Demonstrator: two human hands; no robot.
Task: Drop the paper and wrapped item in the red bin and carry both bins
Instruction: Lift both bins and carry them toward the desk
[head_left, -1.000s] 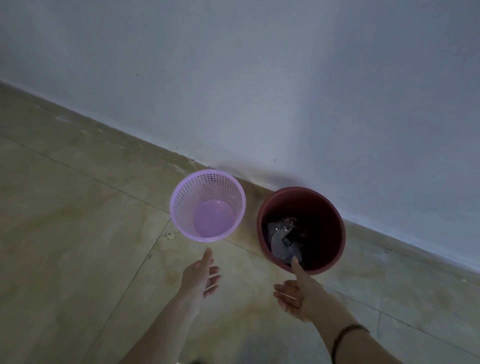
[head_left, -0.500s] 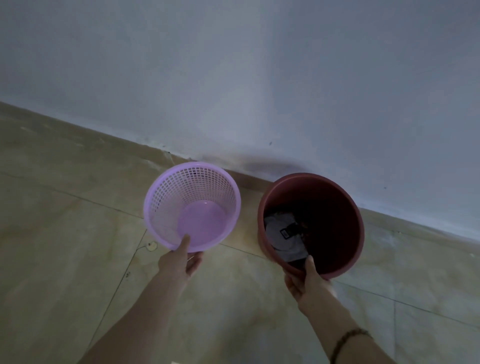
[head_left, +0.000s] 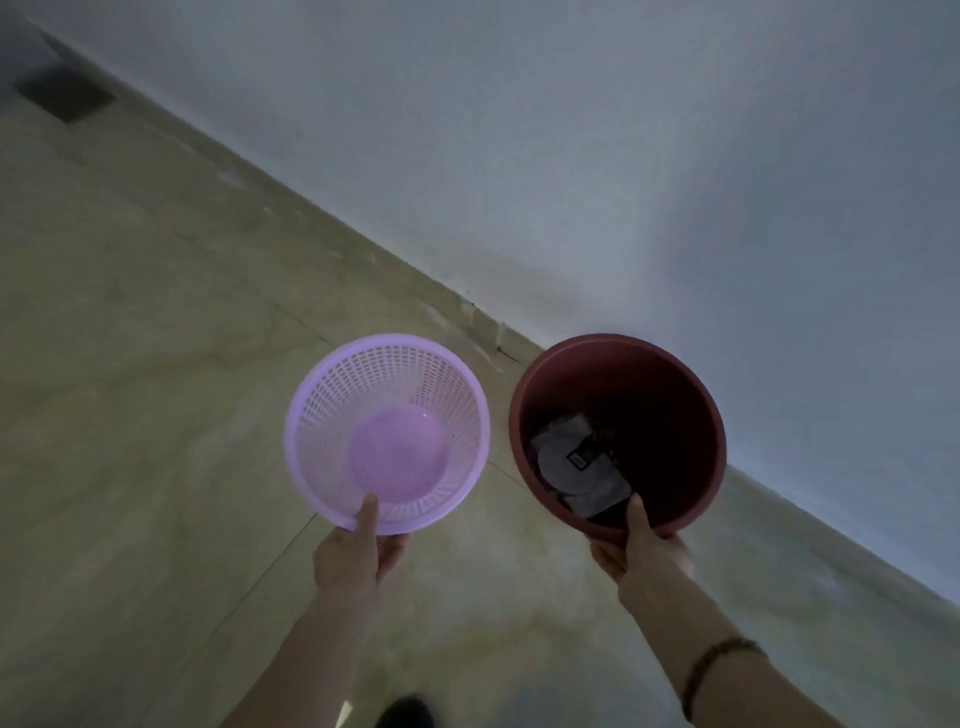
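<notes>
so the dropping part looks done to me. there's a pale wrapped item (head_left: 576, 462) with a little dark label lying down in the bottom of the red bin (head_left: 691, 395), and something flat and greyish under it that i'd guess is the paper, though it's too dim in there to be sure which is which.

right now it's the carrying step. the left hand (head_left: 358, 556) is pinching the near rim of the purple mesh bin (head_left: 322, 415), thumb over the inside, other fingers curled underneath. the right hand (head_left: 639, 551) has the same kind of grip on the near rim of the red one, thumb hooked inside. the two bins sit side by side, close but not touching, both tipped a bit toward the person. the purple one has nothing in it.

both look lifted clear of the tiled floor (head_left: 130, 364), near the wall (head_left: 623, 156), though i can't say that for certain from this angle.

next bit is just walking them off, i reckon. gripped by one edge only, they'll want to swing, so keep the red one level enough that the stuff stays inside.
</notes>
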